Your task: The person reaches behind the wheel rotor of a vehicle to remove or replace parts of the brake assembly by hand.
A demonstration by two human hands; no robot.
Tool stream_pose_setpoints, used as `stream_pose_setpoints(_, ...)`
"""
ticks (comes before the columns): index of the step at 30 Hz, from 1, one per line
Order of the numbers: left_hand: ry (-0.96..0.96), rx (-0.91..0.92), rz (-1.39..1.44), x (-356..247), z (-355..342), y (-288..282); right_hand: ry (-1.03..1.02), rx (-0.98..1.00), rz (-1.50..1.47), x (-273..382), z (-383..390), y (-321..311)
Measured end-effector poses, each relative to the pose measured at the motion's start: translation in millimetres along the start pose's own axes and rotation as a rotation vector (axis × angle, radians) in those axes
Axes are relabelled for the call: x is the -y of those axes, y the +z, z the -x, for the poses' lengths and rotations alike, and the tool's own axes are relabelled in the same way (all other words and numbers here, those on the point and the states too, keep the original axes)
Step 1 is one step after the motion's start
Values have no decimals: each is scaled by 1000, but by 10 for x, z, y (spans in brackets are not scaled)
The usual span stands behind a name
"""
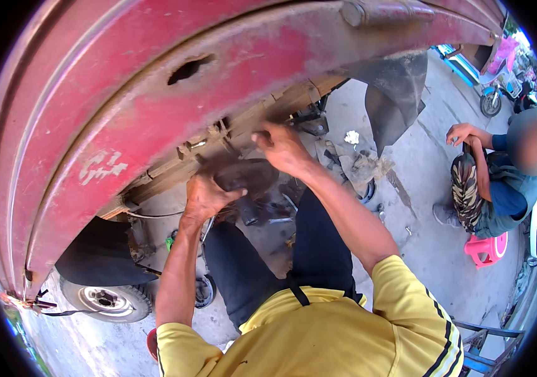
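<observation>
Between my hands, under the red vehicle body [243, 69], sits a dark round metal part [256, 176] with a cylindrical stub [247, 212] below it. My left hand [206, 196] is at the part's left edge, thumb stretched across its front; its other fingers are partly hidden, and it appears to grip the rim. Above the part's upper right side, my right hand [283, 149] is raised with its fingers curled in. Whatever it may hold is too blurred to make out. A rusty frame beam [177, 164] runs just beyond both hands.
Loose tools and metal pieces [280, 220] lie on the ground between my legs. A wheel [106, 301] stands at lower left. A black rubber flap [397, 94] hangs at upper right. To the right, a person [501, 182] sits on a pink stool [487, 249].
</observation>
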State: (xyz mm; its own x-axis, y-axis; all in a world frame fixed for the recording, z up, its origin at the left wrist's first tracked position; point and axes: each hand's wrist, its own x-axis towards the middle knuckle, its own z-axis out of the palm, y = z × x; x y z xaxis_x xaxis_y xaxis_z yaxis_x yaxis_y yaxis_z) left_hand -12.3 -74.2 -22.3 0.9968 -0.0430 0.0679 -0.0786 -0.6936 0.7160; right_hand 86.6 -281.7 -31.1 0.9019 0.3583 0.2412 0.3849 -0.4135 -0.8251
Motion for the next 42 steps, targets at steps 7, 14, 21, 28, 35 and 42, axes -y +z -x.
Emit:
stream_pose_setpoints(7,25,20,-27,-3,-56,2,76,27,-129,-284,13,70)
stream_pose_setpoints(14,34,17,27,87,-31,1,286,321,-482,-918,61,189)
stream_pose_setpoints(21,60,0,-43,-10,-66,81,662,723,-1215,-1705,-34,741)
stream_pose_setpoints(28,31,-21,-52,53,-21,8,533,345,-1016,-1401,143,399)
stream_pose_setpoints(35,12,-58,-48,50,47,27,67,252,-247,-430,-85,-207)
stream_pose_setpoints(42,25,-77,-90,160,10,80,-231,80,116,347,-146,-134)
